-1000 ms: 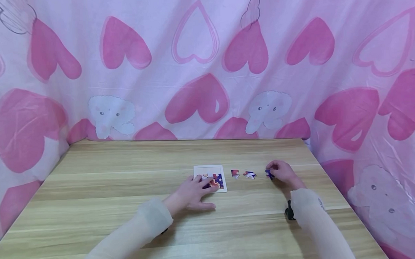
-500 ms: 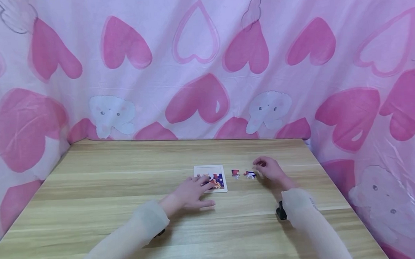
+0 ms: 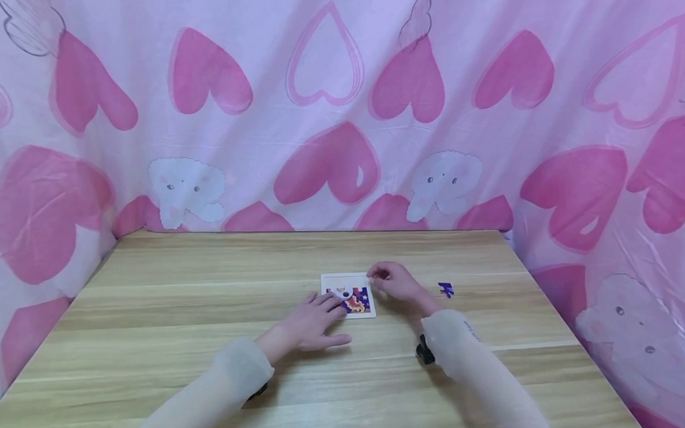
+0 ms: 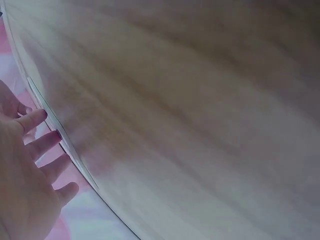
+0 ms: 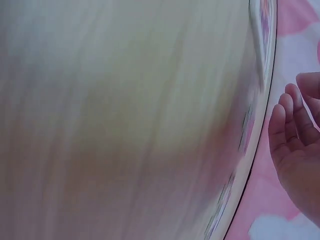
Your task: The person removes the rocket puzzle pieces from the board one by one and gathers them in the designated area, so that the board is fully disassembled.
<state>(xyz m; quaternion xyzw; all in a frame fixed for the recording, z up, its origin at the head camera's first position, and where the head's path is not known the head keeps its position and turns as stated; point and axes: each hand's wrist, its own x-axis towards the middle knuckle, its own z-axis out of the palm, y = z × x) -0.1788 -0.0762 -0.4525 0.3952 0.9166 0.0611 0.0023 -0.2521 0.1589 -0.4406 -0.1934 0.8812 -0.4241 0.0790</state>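
Observation:
A white-framed jigsaw puzzle board [image 3: 347, 279] lies on the table, its lower part filled with a blue, red and orange picture. My left hand [image 3: 315, 321] rests on its lower left with fingers spread, covering part of the picture. My right hand [image 3: 398, 281] hovers by the board's upper right corner, fingers loosely bent; no piece shows between them. In the right wrist view, puzzle pieces [image 5: 245, 131] lie on the table beside the board [image 5: 257, 40]; the right hand hides them from the head view. One blue puzzle piece [image 3: 446, 290] lies farther right.
The wood-grain table [image 3: 208, 269] extends on all sides of the board. A pink curtain with hearts [image 3: 329, 164] hangs behind it and along both sides. Each wrist carries a small black device, seen under the right sleeve [image 3: 445, 336].
The right hand has left the blue puzzle piece at the right and moved left, past two other pieces, to the board's edge. The left hand has slid slightly left.

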